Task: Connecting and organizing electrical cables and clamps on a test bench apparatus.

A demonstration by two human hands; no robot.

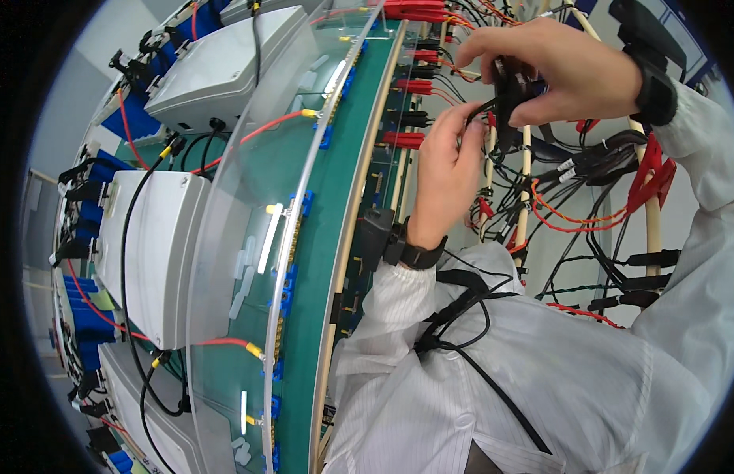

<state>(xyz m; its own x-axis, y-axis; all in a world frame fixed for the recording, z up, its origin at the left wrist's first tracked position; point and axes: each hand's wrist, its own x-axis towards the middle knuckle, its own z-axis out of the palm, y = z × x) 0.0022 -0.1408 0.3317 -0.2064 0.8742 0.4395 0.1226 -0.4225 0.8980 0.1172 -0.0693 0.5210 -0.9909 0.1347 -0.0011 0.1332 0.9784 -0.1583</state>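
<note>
My right hand (568,71) comes in from the upper right, its thumb and fingers closed round a black clip-like piece (506,107). Part of that piece is hidden by the fingers, so its exact kind does not show. Just below and to the left, my left hand (450,158) pinches a thin black cable (481,109) beside the same piece. Both hands are raised over a bundle of black leads (592,162). Close to my left fingertips are a red crocodile clip (404,140) and a black one (406,118), fixed along the bench edge.
White boxes (150,253) with black and red cables stand on the green bench top (323,205), behind a clear plastic cover (225,213). Large red clips (651,178) hang on a pale rod at right. Loose leads and rods crowd the space beyond my body.
</note>
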